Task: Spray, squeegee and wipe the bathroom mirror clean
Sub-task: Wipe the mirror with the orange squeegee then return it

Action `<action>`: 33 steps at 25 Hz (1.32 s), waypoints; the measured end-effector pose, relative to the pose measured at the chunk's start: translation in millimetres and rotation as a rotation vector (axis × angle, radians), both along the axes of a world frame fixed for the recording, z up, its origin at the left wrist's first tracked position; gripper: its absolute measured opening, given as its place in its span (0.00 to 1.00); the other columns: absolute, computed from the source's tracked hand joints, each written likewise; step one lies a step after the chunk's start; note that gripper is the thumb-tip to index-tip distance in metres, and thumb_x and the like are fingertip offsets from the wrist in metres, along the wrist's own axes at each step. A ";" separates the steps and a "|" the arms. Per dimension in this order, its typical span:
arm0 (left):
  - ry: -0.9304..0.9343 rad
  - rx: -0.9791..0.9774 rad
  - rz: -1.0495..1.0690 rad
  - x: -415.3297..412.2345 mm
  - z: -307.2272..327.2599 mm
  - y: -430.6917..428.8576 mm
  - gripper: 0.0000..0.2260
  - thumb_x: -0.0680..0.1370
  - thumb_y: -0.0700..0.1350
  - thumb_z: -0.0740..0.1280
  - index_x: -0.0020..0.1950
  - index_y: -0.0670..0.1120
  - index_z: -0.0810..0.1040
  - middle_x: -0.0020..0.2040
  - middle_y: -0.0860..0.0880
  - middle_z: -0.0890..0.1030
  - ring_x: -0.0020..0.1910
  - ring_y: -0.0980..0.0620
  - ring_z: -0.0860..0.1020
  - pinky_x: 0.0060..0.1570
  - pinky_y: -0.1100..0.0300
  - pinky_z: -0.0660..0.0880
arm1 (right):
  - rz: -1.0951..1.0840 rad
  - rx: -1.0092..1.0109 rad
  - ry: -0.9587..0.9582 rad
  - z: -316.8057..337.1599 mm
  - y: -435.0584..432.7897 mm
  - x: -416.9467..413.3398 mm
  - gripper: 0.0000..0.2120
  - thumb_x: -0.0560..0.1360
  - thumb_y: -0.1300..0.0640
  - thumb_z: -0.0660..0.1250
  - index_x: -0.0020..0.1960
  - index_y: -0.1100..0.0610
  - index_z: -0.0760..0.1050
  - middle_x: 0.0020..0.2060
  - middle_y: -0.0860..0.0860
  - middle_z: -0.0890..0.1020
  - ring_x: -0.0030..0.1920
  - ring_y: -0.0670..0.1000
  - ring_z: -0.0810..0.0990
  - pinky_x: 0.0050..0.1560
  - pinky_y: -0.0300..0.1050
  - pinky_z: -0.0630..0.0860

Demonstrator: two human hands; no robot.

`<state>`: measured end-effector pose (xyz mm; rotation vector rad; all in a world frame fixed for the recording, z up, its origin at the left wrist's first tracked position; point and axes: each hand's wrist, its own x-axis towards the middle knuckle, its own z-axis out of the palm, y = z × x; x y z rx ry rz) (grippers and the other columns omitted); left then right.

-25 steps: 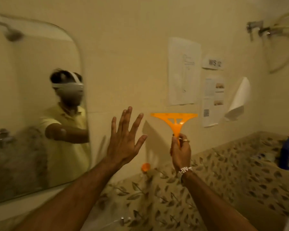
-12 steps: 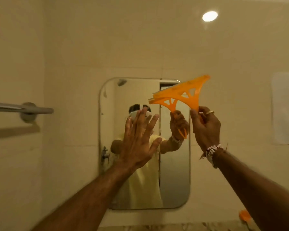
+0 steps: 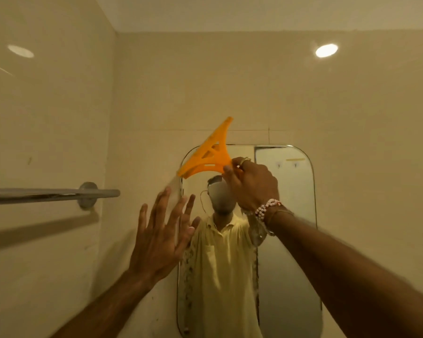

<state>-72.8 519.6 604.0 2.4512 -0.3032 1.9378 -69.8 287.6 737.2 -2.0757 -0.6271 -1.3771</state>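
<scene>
A tall mirror point(image 3: 288, 240) with rounded corners hangs on the beige tiled wall straight ahead, showing a person in a yellow shirt. My right hand point(image 3: 252, 184) grips the handle of an orange squeegee point(image 3: 209, 153), whose blade is tilted steeply and sits at the mirror's upper left corner, partly over the wall. My left hand point(image 3: 160, 237) is raised with fingers spread, holding nothing, in front of the mirror's left edge below the squeegee. Whether the blade touches the glass is unclear.
A chrome towel bar point(image 3: 51, 192) juts out from the left wall at hand height, close to my left hand. Round light reflections point(image 3: 326, 50) shine high on the wall.
The view has tilted upward and closed in on the mirror. My right hand has swung the squeegee up and left to the mirror's top left corner. My left hand stays raised and spread.
</scene>
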 end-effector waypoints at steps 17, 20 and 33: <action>0.011 -0.101 0.142 -0.3 -11.0 -9.1 0.33 0.84 0.67 0.46 0.83 0.49 0.63 0.86 0.43 0.56 0.83 0.40 0.57 0.77 0.30 0.54 | -0.086 -0.325 -0.007 26.0 -19.3 18.3 0.20 0.80 0.39 0.59 0.63 0.49 0.78 0.45 0.48 0.85 0.41 0.50 0.81 0.42 0.47 0.80; -0.005 -0.124 0.108 5.7 -0.8 -14.6 0.33 0.84 0.67 0.46 0.83 0.49 0.63 0.86 0.42 0.56 0.83 0.40 0.57 0.77 0.31 0.52 | -0.132 -0.311 0.005 27.0 -37.9 16.1 0.19 0.80 0.39 0.59 0.63 0.48 0.78 0.43 0.47 0.85 0.39 0.49 0.80 0.38 0.42 0.74; -0.012 -0.083 -0.033 32.6 3.8 -61.5 0.33 0.83 0.61 0.54 0.85 0.49 0.57 0.86 0.44 0.52 0.84 0.42 0.56 0.78 0.31 0.54 | -0.304 -0.202 0.073 17.6 -130.1 -6.2 0.18 0.79 0.41 0.61 0.64 0.47 0.78 0.50 0.50 0.85 0.46 0.54 0.82 0.41 0.44 0.74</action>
